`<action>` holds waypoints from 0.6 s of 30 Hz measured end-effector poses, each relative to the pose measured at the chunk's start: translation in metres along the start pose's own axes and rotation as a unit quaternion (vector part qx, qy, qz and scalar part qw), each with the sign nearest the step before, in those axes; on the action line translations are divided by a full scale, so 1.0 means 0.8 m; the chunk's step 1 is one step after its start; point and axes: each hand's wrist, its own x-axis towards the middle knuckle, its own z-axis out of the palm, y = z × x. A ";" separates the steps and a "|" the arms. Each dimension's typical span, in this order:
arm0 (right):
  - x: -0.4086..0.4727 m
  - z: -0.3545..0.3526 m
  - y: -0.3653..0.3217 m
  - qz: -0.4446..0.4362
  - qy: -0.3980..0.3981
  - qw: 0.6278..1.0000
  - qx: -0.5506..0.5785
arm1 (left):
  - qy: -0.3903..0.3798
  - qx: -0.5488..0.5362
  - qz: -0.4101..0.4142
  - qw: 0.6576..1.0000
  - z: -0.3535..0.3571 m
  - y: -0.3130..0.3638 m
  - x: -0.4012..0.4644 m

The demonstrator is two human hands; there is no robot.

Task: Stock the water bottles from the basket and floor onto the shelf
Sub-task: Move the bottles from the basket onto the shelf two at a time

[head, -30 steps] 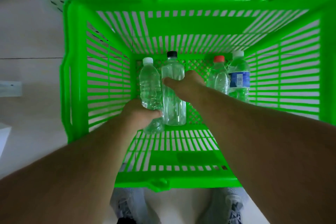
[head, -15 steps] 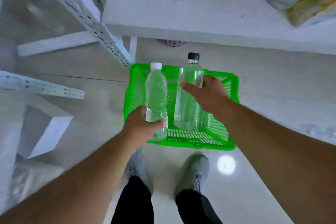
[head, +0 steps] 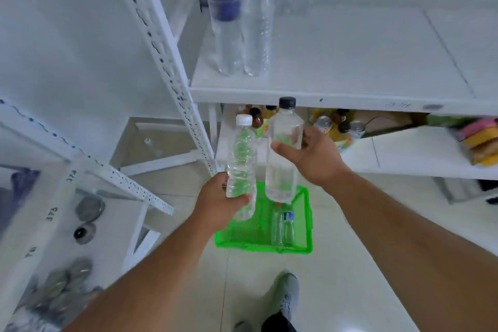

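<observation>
My left hand (head: 219,203) grips the lower part of a clear ribbed water bottle with a white cap (head: 241,159), held upright. My right hand (head: 314,156) holds a taller clear bottle with a black cap (head: 283,153) upright beside it. Both bottles hang in the air just below the front edge of a white shelf (head: 350,73). Far below on the floor sits the green basket (head: 305,224) with two small bottles (head: 283,226) left inside. On the shelf's left end stand several clear bottles (head: 239,24).
A perforated white upright (head: 164,62) of the rack runs diagonally left of my hands. The lower shelf (head: 404,153) carries drink bottles and coloured packs. Another white rack (head: 80,224) at the left holds round tins. My grey shoe (head: 287,296) stands on the tiled floor.
Both hands lifted their bottles out of the basket and up to the shelf's front edge. My view rose from the basket to the rack.
</observation>
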 end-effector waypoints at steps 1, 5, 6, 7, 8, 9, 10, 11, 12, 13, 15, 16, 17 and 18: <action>-0.014 -0.014 -0.023 -0.014 0.005 1.000 -0.003 | 0.003 -0.002 0.016 1.000 -0.011 0.015 -0.016; -0.071 -0.065 -0.093 -0.048 0.024 0.998 0.014 | 0.012 -0.014 0.074 0.997 -0.046 0.069 -0.075; -0.085 -0.076 -0.105 -0.052 0.031 0.998 0.023 | 0.013 -0.017 0.084 0.996 -0.052 0.080 -0.087; -0.098 -0.086 -0.116 -0.058 0.039 0.997 0.027 | 0.013 -0.021 0.095 0.995 -0.057 0.091 -0.098; -0.111 -0.095 -0.126 -0.065 0.045 0.996 0.030 | 0.015 -0.027 0.105 0.994 -0.062 0.101 -0.108; -0.123 -0.103 -0.135 -0.071 0.051 0.996 0.031 | 0.017 -0.031 0.113 0.993 -0.066 0.110 -0.117; -0.134 -0.111 -0.143 -0.076 0.056 0.995 0.032 | 0.019 -0.034 0.120 0.992 -0.069 0.119 -0.127; -0.145 -0.118 -0.149 -0.081 0.061 0.994 0.034 | 0.021 -0.035 0.126 0.991 -0.071 0.128 -0.136; -0.155 -0.125 -0.154 -0.086 0.065 0.993 0.039 | 0.023 -0.035 0.132 0.990 -0.072 0.136 -0.145; -0.163 -0.132 -0.158 -0.090 0.067 0.993 0.046 | 0.025 -0.035 0.138 0.989 -0.072 0.145 -0.154; -0.176 -0.147 -0.163 -0.098 0.069 0.991 0.057 | 0.030 -0.029 0.148 0.988 -0.069 0.160 -0.169; -0.181 -0.154 -0.164 -0.103 0.068 0.990 0.062 | 0.030 -0.026 0.154 0.987 -0.066 0.166 -0.174; -0.183 -0.162 -0.164 -0.107 0.067 0.990 0.067 | 0.030 -0.024 0.159 0.986 -0.063 0.171 -0.177; -0.185 -0.171 -0.164 -0.113 0.067 0.989 0.069 | 0.029 -0.023 0.164 0.986 -0.058 0.177 -0.180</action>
